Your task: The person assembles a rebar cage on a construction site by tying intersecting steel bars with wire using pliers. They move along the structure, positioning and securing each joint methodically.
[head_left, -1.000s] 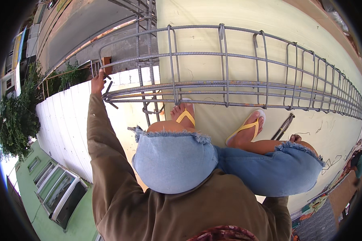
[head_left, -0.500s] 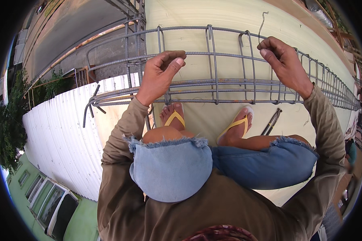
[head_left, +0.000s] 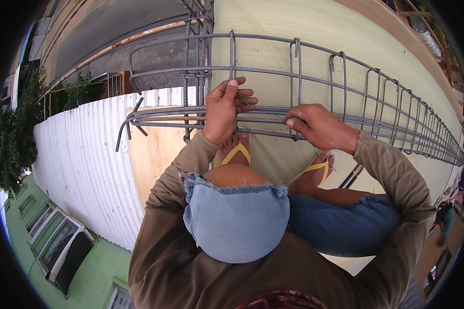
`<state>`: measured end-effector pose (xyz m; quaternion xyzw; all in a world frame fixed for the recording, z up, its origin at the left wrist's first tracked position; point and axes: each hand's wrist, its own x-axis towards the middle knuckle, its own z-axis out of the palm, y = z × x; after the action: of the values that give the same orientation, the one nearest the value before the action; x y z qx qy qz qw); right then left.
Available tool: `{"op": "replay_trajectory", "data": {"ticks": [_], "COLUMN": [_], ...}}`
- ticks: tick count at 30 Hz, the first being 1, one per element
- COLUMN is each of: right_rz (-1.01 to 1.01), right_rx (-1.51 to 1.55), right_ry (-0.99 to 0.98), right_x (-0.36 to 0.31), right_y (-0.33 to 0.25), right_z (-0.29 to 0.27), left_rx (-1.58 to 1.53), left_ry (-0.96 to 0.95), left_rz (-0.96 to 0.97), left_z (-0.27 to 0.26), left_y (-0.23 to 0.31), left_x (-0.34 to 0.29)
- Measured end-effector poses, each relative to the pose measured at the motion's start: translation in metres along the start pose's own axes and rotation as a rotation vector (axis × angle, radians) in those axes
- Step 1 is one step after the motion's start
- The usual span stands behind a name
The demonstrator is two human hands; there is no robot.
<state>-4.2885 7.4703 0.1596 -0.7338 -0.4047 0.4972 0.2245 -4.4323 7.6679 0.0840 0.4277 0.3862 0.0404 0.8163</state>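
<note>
A long steel rebar cage [head_left: 265, 73], made of lengthwise bars and bent stirrups, stretches from left to right in front of me. My left hand [head_left: 227, 108] is at the cage by a stirrup, its thumb pressed to the index finger and the other fingers partly curled. Whatever that pinch holds is too small to make out. Close to the lower bars, my right hand [head_left: 319, 124] pinches a thin tie wire [head_left: 318, 154], whose loose end hangs below the hand. Beside my right foot lies a pair of pincers [head_left: 351, 176], partly hidden by my leg.
My feet in yellow-strapped flip-flops [head_left: 237, 150] rest on a pale yellow surface [head_left: 268, 157]. Upright rebar [head_left: 200, 56] rises at the cage's left. Beyond are white corrugated sheeting [head_left: 82, 159], a plywood panel [head_left: 154, 149] and a green building [head_left: 93, 268].
My right hand has come down and left to the lower bars with the tie wire. My left hand has shifted right and slightly down. The whole view has swung a little.
</note>
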Motion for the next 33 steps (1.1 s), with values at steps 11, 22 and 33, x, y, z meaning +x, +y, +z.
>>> {"op": "replay_trajectory", "data": {"ticks": [11,22,33], "right_rz": [0.045,-0.030,0.145], "right_rx": [0.240,0.172,0.842], "right_ry": [-0.040,0.151,-0.086], "right_x": [0.042,0.071,0.081], "right_y": [-0.036,-0.045,-0.072], "right_z": [-0.002,0.026,0.047], "left_rx": [-0.273,-0.268,-0.132], "left_ry": [0.127,0.213,0.073], "left_rz": [-0.239,-0.171,-0.301], "left_z": [-0.032,-0.043,-0.080], "left_y": [-0.015,-0.017,-0.031], "left_x": [-0.031,0.006,0.034]}}
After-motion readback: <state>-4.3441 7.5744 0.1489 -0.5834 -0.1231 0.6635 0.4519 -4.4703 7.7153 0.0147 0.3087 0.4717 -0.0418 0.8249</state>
